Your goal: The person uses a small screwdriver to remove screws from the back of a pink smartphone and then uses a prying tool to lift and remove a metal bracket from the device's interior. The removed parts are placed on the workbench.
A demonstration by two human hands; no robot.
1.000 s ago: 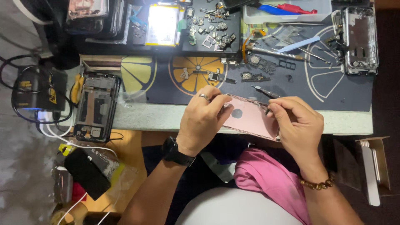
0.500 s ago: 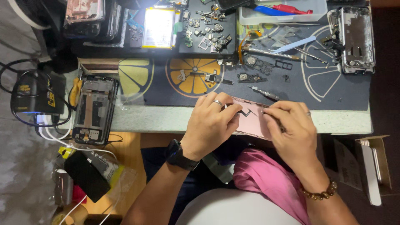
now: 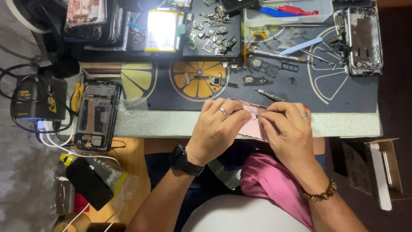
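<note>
Both hands close on a pink phone back (image 3: 253, 126) at the near edge of the bench, and from the head view that is the whole business. Left hand (image 3: 216, 129), ring on one finger and a black watch at the wrist, pinches the left end of the shell with curled fingertips (image 3: 240, 117); right hand (image 3: 289, 131), ringed too and with a bead bracelet lower down, clamps the right end, thumb and forefinger pressed narrow at the top edge. Whether something thin sits between those right fingers I cannot tell.

Between the two grips only a small strip of the shell shows. Its long axis runs left to right, slightly tilted, from one palm to the other, so neither hand is nearer: each has an end. It hangs half over the table edge (image 3: 171, 124), above the lap and a pink cloth (image 3: 274, 184).

Pale rose in colour, thin, smooth, rounded at the corner that peeks out, mostly hidden under knuckles.

Just beyond the right fingers lies a small screwdriver (image 3: 268, 94) on the dark mat (image 3: 334, 92) with the citrus prints. Well to the left of the left hand a stripped phone frame (image 3: 96, 114) lies; far beyond sits a tray of small parts (image 3: 212, 28).
</note>
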